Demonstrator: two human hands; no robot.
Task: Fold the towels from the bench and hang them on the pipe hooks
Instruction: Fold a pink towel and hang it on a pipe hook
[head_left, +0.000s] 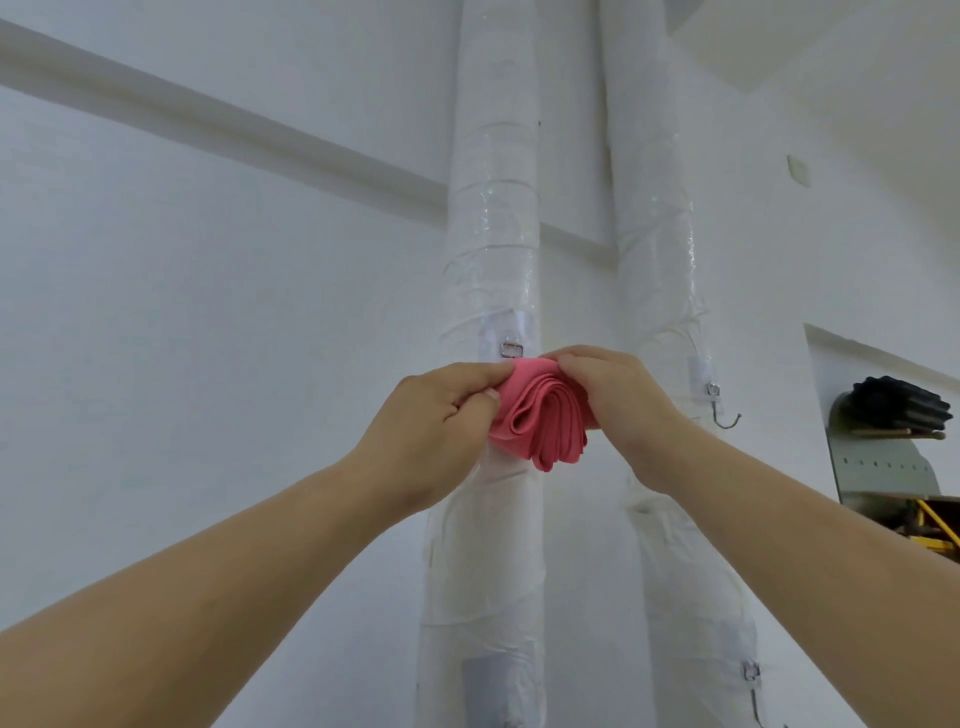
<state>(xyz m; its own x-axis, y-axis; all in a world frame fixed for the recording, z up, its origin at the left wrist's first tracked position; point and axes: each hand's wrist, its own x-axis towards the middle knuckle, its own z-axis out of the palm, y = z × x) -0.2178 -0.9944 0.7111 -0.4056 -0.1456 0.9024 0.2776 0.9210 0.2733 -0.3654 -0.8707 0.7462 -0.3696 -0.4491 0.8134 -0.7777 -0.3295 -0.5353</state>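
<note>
A folded pink towel (540, 418) is held up against the left white wrapped pipe (493, 218), just below a metal hook mount (511, 349). My left hand (441, 415) pinches the towel's left side between thumb and fingers. My right hand (613, 389) grips its top right edge with curled fingers. The towel's layered folds hang open toward me. The hook itself is hidden behind the towel and fingers. A second wrapped pipe (654, 234) stands to the right with a bare metal hook (724, 415).
Another hook (753, 686) sits lower on the right pipe, and a grey patch (488, 680) lower on the left pipe. A wall recess at the right holds dark folded items (898, 402) on a shelf and yellow equipment (935, 525). White walls surround the pipes.
</note>
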